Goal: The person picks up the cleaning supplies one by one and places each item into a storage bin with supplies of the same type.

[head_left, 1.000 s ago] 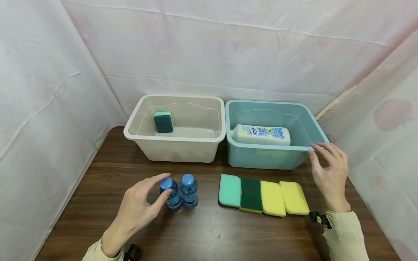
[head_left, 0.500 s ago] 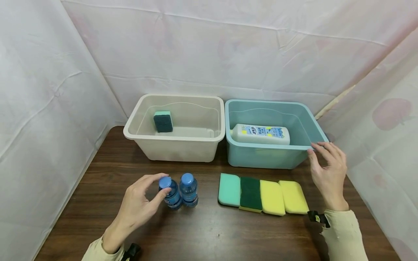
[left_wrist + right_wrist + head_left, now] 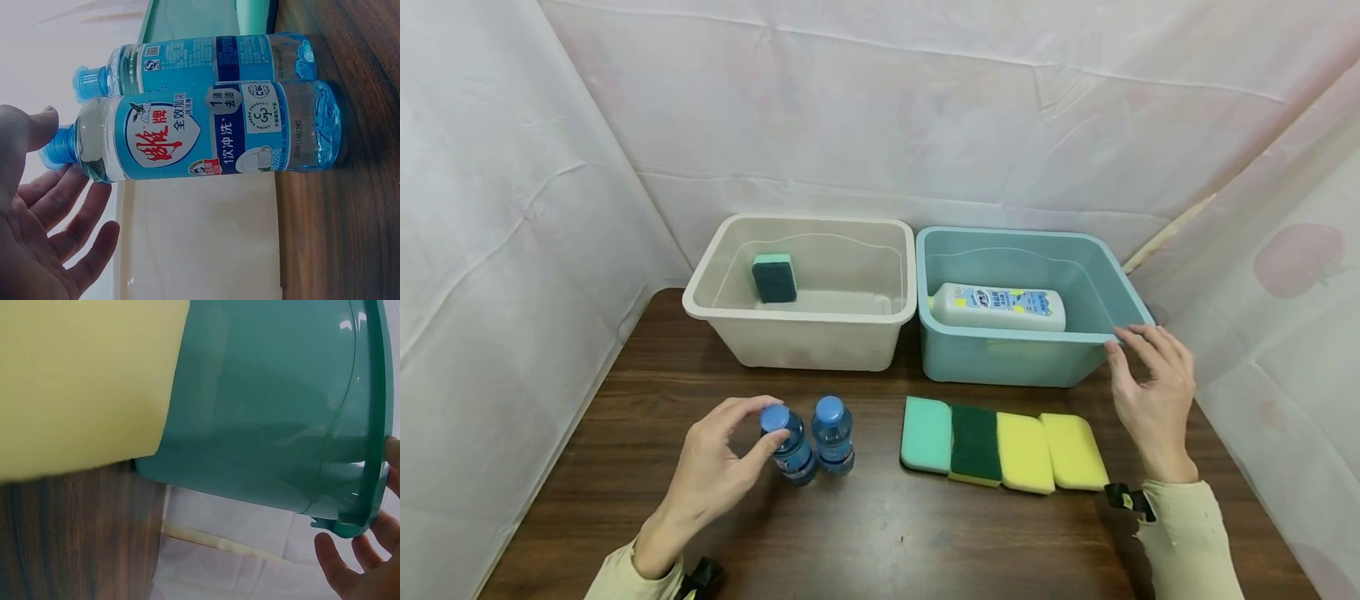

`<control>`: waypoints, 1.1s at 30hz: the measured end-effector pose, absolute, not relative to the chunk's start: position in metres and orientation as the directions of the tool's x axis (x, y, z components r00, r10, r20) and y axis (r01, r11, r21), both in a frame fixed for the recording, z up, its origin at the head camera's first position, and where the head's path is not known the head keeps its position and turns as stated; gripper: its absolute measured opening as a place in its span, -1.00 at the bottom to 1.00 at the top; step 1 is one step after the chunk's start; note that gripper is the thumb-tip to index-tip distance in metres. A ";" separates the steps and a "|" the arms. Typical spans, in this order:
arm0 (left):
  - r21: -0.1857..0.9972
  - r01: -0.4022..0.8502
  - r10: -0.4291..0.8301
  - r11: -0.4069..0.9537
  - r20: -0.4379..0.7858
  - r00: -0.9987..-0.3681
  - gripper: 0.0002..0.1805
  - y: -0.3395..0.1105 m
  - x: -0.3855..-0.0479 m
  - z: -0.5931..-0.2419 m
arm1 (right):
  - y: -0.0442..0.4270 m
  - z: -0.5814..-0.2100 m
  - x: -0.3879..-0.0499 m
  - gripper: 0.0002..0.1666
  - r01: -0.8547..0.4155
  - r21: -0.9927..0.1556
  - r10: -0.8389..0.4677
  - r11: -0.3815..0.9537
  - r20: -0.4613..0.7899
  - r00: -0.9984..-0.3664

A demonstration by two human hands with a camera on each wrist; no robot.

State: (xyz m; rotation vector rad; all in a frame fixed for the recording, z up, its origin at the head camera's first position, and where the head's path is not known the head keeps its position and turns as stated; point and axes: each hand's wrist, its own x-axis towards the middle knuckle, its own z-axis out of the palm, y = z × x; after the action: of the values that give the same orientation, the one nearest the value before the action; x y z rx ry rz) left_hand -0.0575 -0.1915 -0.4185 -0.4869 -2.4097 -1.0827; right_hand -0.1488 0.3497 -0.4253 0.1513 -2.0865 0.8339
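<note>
My left hand (image 3: 718,467) pinches the blue cap of the left dish soap bottle (image 3: 793,457) between thumb and index finger. That bottle leans slightly left, its base on the table. A second dish soap bottle (image 3: 833,442) stands upright close beside it. Both labels show in the left wrist view, where the nearer dish soap bottle (image 3: 206,131) overlaps the other. My right hand (image 3: 1153,396) holds the front right corner of the blue bin (image 3: 1000,360), thumb against the outside below the rim. In the right wrist view, fingers (image 3: 337,569) curl by the bin's corner.
Inside the blue bin lies a white bottle (image 3: 1000,307). A beige bin (image 3: 805,346) beside it holds a green sponge (image 3: 775,279). In front lie a mint sponge (image 3: 927,435), a dark green-topped sponge (image 3: 976,444) and two yellow sponges (image 3: 1025,452). White cloth hangs around.
The top of the left dish soap bottle has tipped a little left with my left hand, widening the gap between the caps. My right hand stays at the bin's corner.
</note>
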 end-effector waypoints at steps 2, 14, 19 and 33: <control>0.623 0.479 0.123 0.618 0.526 -0.842 -0.53 -0.192 -0.057 -0.417 | 0.350 -0.426 -0.149 -0.72 -0.389 -0.505 0.184 0.770 0.760 -0.623; 0.664 0.465 0.062 0.586 0.536 -0.842 -0.53 -0.193 -0.057 -0.410 | 0.349 -0.427 -0.149 -0.72 -0.392 -0.505 0.191 0.769 0.767 -0.612; 0.680 0.459 0.032 0.571 0.541 -0.841 -0.54 -0.192 -0.056 -0.407 | 0.349 -0.427 -0.150 -0.73 -0.397 -0.502 0.192 0.769 0.773 -0.604; 0.729 0.468 -0.043 0.500 0.560 -0.827 -0.54 -0.187 -0.059 -0.395 | 0.350 -0.426 -0.148 -0.71 -0.395 -0.495 0.173 0.774 0.766 -0.619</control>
State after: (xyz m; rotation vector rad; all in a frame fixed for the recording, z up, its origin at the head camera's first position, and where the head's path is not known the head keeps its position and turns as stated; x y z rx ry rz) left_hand -0.0592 -0.1870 -0.3947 -0.3481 -2.2297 -1.3055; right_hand -0.1481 0.3497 -0.4263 0.1651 -2.0878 0.8215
